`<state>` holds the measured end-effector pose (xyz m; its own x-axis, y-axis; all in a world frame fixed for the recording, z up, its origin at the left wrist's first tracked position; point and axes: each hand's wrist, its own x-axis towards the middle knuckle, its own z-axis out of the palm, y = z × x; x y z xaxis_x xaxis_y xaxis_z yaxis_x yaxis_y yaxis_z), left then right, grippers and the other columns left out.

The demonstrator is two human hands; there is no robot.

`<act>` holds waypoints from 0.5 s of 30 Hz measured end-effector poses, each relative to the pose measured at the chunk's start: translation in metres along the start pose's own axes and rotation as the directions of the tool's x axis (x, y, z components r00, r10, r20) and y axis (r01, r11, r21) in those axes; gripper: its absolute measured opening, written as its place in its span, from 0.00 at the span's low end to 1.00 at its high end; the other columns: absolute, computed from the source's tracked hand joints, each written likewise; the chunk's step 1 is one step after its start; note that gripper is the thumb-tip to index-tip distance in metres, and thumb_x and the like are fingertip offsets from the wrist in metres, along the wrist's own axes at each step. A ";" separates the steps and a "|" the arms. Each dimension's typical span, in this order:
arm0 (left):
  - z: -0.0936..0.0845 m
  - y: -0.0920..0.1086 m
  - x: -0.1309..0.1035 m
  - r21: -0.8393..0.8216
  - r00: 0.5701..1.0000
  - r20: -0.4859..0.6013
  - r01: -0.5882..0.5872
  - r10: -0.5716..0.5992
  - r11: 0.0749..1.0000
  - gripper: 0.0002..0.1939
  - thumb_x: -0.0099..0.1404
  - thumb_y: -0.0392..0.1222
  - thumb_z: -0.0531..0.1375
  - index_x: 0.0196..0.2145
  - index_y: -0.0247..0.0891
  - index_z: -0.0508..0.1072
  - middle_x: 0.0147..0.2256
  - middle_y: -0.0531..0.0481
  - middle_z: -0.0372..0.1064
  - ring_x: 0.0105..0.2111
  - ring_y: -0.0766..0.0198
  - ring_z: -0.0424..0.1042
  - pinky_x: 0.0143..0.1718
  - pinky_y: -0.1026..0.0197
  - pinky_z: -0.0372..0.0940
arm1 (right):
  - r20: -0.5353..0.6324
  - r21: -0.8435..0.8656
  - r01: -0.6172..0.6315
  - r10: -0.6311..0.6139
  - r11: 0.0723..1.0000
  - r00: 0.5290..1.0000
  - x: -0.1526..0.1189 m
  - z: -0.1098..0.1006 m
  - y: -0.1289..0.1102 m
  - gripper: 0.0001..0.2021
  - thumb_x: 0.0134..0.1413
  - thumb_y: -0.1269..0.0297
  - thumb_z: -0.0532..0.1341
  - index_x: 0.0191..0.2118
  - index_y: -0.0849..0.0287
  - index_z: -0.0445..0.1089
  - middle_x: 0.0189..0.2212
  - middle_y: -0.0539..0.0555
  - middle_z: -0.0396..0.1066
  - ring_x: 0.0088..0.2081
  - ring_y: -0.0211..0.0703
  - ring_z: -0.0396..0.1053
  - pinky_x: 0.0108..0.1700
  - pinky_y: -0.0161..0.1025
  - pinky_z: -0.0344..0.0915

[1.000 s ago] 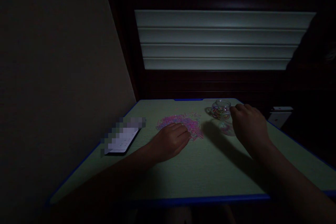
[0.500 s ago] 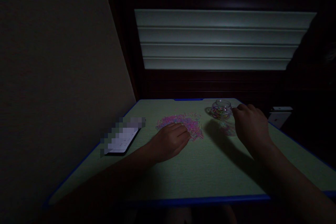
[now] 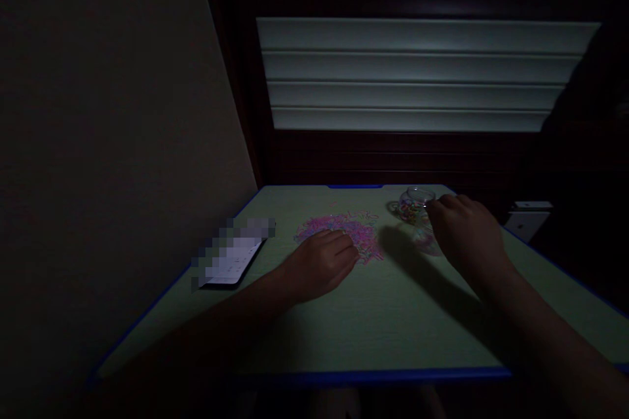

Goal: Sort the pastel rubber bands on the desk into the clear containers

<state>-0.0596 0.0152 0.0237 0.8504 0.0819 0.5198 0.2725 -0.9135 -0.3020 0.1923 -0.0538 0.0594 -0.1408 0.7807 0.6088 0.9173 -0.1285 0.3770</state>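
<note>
A loose pile of small thin pink, purple and multicoloured pieces (image 3: 361, 229) lies spread on the table; their exact kind is too small to tell. At the pile's near edge rests my left hand (image 3: 322, 265), its fingers curled down together and the tips hidden. My right hand (image 3: 464, 229) is raised above a clear glass jar (image 3: 427, 240) with some pinkish pieces in it, partly covered by the hand. Its fingers are pinched, and whatever is between them cannot be made out. Just behind stands a second clear round jar (image 3: 410, 207) holding multicoloured pieces.
A phone or tablet with a lit, partly blurred screen (image 3: 236, 262) lies at the left of the pale green, blue-edged table (image 3: 363, 334). Beyond the right edge are white boxes (image 3: 528, 222). A wall (image 3: 122, 111) borders the left side, and a slatted panel (image 3: 417, 72) the back.
My right hand has shifted slightly left above the near jar. My left hand stays at the pile with almost no movement. The whole view has moved a little.
</note>
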 end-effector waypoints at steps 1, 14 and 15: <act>-0.001 0.000 0.000 0.008 1.000 0.002 0.001 -0.001 1.000 0.10 0.67 0.34 0.49 0.34 0.33 0.69 0.30 0.46 0.66 0.32 0.62 0.65 0.35 0.60 0.61 | 0.000 0.033 0.031 -0.031 0.999 1.000 0.001 -0.001 -0.002 0.08 0.54 0.74 0.54 0.33 0.62 0.70 0.30 0.59 0.70 0.33 0.48 0.65 0.33 0.41 0.54; -0.015 -0.009 0.000 -0.003 0.982 0.123 0.148 -0.147 0.989 0.11 0.67 0.34 0.49 0.33 0.33 0.69 0.31 0.47 0.66 0.33 0.62 0.65 0.38 0.59 0.60 | 0.089 0.622 0.295 -0.440 0.725 0.894 -0.002 0.009 -0.032 0.10 0.59 0.67 0.53 0.32 0.59 0.71 0.27 0.53 0.69 0.28 0.36 0.65 0.31 0.33 0.55; -0.016 -0.009 0.000 -0.035 0.968 0.167 0.197 -0.189 0.980 0.10 0.67 0.35 0.49 0.32 0.34 0.69 0.31 0.48 0.66 0.33 0.63 0.65 0.36 0.61 0.60 | 0.097 0.631 0.286 -0.438 0.722 0.894 -0.002 0.008 -0.032 0.10 0.59 0.67 0.53 0.33 0.59 0.71 0.28 0.54 0.70 0.29 0.37 0.66 0.31 0.33 0.55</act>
<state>-0.0691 0.0168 0.0392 0.8469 0.3182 0.4261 0.4188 -0.8929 -0.1655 0.1661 -0.0462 0.0409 -0.4918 0.8132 0.3113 0.8566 0.5159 0.0056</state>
